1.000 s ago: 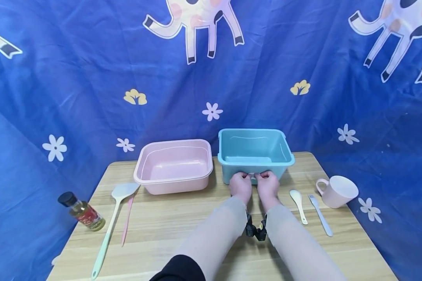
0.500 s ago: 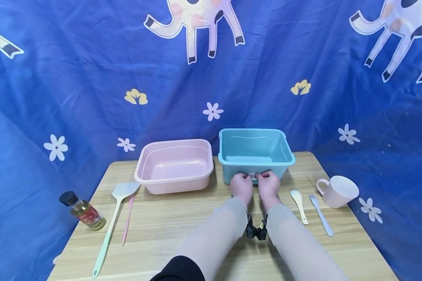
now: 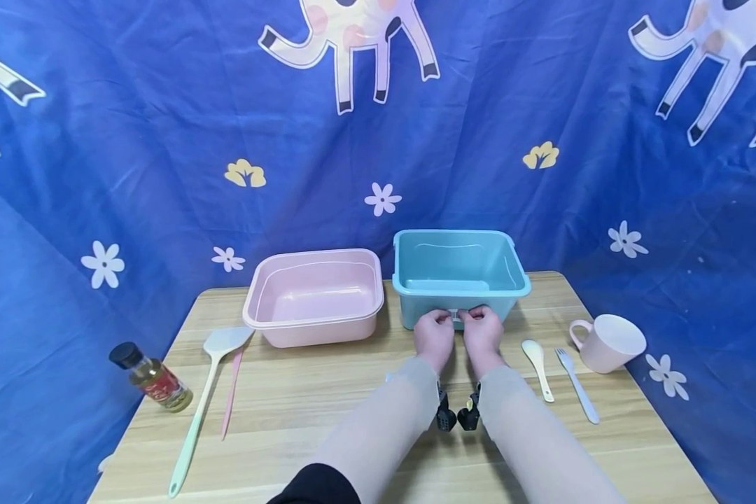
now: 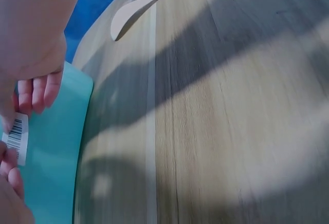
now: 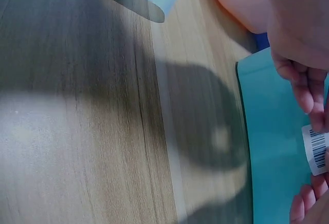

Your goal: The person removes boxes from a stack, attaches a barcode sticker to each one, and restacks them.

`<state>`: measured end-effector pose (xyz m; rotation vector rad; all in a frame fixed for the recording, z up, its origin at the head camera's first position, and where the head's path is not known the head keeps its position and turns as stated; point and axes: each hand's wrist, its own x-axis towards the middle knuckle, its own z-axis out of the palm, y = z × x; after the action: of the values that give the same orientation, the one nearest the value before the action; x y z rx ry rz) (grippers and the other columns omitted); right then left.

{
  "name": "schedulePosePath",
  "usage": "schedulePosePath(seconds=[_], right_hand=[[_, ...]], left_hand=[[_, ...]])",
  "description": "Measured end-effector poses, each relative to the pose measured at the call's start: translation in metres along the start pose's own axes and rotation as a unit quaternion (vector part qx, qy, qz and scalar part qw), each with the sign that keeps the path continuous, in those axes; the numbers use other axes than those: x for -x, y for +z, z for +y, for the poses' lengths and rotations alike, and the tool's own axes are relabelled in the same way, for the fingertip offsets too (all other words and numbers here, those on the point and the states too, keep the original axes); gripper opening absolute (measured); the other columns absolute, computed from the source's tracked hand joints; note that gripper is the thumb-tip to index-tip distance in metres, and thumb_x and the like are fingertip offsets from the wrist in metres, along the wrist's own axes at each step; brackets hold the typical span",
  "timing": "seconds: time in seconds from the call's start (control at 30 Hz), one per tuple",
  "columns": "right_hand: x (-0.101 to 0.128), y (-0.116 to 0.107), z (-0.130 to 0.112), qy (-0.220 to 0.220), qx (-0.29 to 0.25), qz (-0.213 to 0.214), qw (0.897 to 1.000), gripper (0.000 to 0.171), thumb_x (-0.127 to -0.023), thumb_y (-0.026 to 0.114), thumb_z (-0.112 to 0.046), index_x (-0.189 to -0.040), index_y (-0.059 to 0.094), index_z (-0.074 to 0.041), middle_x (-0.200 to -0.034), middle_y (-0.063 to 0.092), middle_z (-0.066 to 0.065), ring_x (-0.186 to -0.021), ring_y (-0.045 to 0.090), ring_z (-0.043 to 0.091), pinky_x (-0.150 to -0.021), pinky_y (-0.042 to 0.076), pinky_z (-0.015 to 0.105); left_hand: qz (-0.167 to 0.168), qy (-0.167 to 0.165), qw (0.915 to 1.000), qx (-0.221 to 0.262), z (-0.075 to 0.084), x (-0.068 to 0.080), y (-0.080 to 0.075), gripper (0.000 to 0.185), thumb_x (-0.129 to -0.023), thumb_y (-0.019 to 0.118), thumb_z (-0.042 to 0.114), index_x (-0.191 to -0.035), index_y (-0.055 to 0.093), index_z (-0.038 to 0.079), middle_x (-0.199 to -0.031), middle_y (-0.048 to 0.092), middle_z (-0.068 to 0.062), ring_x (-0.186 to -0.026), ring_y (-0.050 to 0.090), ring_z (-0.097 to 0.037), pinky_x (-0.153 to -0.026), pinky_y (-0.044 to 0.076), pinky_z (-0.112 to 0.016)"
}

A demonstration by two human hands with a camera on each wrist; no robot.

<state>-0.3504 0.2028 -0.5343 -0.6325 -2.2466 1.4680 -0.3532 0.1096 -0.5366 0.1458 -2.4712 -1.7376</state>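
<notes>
Pinching small white barcode sticker (image 3: 455, 316) on near wall of teal rectangular plastic bin (image 3: 458, 271): left hand (image 3: 434, 337) and right hand (image 3: 481, 334), side by side, fingertips curled onto sticker edges. Head view: bin at 12 o'clock on pale wooden table (image 3: 327, 399); pink plastic basin (image 3: 313, 295) at 11; pink mug (image 3: 607, 342), white fork (image 3: 576, 383), cream spoon (image 3: 537, 358) at 2; mint spatula (image 3: 206, 386), oil bottle (image 3: 151, 377) at 9.

Left wrist view: fingers (image 4: 38, 91) at sticker (image 4: 17, 136) on teal wall (image 4: 51, 167).

Right wrist view: fingers (image 5: 303, 88) touching sticker (image 5: 317, 149).
</notes>
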Motion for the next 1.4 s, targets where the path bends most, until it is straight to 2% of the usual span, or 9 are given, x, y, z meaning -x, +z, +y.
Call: schedulePosePath(seconds=[0.13,0.43,0.63,0.93,1.1,1.4], right_hand=[[-0.0005,-0.0001,0.0006,-0.001,0.001,0.001,1.0,0.02,-0.085,0.076,-0.016,-0.081,0.062,-0.003,-0.076,0.065,0.01,-0.073,0.058,0.028,-0.069,0.045,0.039],[0.0003,-0.0026,-0.0013,0.006,-0.004,-0.011,1.0,0.018,-0.088,0.074,-0.016,-0.085,0.063,-0.002,-0.082,0.065,0.013,-0.077,0.058,0.029,-0.071,0.047,0.04],[0.0002,-0.0019,-0.0008,0.007,-0.006,-0.014,1.0,0.016,-0.09,0.071,-0.015,-0.09,0.064,-0.001,-0.088,0.065,0.015,-0.081,0.059,0.03,-0.074,0.049,0.042],[-0.0003,-0.0039,0.0011,0.009,-0.005,-0.021,1.0,0.017,-0.091,0.07,-0.016,-0.089,0.064,-0.001,-0.086,0.065,0.014,-0.081,0.06,0.031,-0.074,0.049,0.041],[-0.0007,-0.0034,0.0017,0.008,-0.001,-0.016,1.0,0.016,-0.091,0.07,-0.015,-0.089,0.065,0.0,-0.086,0.066,0.015,-0.082,0.06,0.032,-0.076,0.048,0.042],[-0.0011,-0.0035,0.002,0.004,0.007,-0.015,1.0,0.014,-0.091,0.069,-0.013,-0.09,0.066,0.0,-0.088,0.067,0.017,-0.082,0.061,0.033,-0.077,0.048,0.044]], left_hand=[[-0.009,0.01,0.9999,0.001,0.0,0.0002,0.0014,0.018,-0.088,0.065,0.008,-0.099,0.078,0.011,-0.09,0.07,0.004,-0.09,0.063,-0.014,-0.079,0.051,-0.033],[-0.014,0.017,0.9996,0.017,0.0019,0.0013,0.0013,0.021,-0.086,0.065,0.002,-0.101,0.078,0.008,-0.087,0.069,0.001,-0.084,0.061,-0.013,-0.078,0.051,-0.032],[-0.016,0.009,0.9996,0.021,0.0021,0.0014,0.0008,0.021,-0.087,0.065,0.003,-0.102,0.077,0.009,-0.086,0.069,0.002,-0.084,0.06,-0.012,-0.078,0.051,-0.031],[-0.025,0.0,0.9995,0.02,0.0046,0.0049,-0.0002,0.02,-0.088,0.066,0.007,-0.104,0.077,0.01,-0.089,0.068,0.0,-0.085,0.06,-0.013,-0.078,0.051,-0.032],[-0.035,-0.01,0.999,0.027,0.0056,0.0064,0.0017,0.022,-0.088,0.067,0.008,-0.108,0.076,0.011,-0.09,0.067,0.004,-0.087,0.06,-0.013,-0.079,0.05,-0.033],[-0.035,-0.013,0.9987,0.036,0.0028,0.0059,0.0046,0.025,-0.087,0.066,0.007,-0.109,0.075,0.011,-0.092,0.067,0.004,-0.087,0.06,-0.014,-0.079,0.051,-0.033]])
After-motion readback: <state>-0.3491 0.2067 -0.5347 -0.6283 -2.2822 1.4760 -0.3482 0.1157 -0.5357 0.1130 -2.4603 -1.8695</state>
